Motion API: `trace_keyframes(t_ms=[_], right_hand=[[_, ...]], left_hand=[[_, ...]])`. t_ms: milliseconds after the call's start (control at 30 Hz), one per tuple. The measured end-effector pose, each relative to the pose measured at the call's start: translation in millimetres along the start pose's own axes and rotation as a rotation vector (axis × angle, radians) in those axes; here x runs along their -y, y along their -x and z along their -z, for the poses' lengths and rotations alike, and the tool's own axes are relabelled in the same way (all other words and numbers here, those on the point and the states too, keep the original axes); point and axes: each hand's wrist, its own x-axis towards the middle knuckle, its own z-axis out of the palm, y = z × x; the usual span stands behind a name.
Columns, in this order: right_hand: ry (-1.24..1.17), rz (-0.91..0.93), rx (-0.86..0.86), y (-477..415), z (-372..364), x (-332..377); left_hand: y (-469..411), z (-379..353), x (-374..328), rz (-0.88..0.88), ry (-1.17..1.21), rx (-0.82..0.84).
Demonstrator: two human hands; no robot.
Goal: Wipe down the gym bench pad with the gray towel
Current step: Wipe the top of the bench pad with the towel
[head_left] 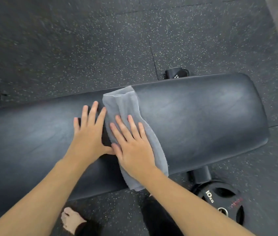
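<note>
Fingers (pixel 131 124) of the right hand (pixel 133 147) spread flat, pressing the gray towel (pixel 126 103) draped across the black bench pad (pixel 203 116); left hand (pixel 89 133), fingers likewise splayed, lies flat on the pad beside the towel.

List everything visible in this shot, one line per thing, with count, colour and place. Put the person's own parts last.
bench pad: one, black, running across the middle of the view.
gray towel: one, gray, folded, laid across the pad, its near end hanging over the pad's near edge.
weight plate: one, black, marked 10 kg, on the floor at lower right.
bench foot ends: two, black, one at each side of the pad near its right end.
floor mats: several tiles, dark with pale speckles, all around.
left hand: one, flat on the bare pad beside the towel.
right hand: one, flat on the towel.
bare foot: one, on the floor at the bottom.
</note>
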Motion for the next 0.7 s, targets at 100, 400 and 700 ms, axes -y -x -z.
trace_keyframes(t_ms=[100,400,700], right_hand=[[0.034,0.105,0.025,-3,4,-10],[0.048,-0.409,-0.124,51,-8,-2],[-0.021,-0.048,-0.016,5,-80,267]], left_hand=[[23,3,48,0.042,-0.024,0.036],[52,4,108,-0.074,-0.045,0.014],[103,4,229,0.061,-0.109,-0.048]])
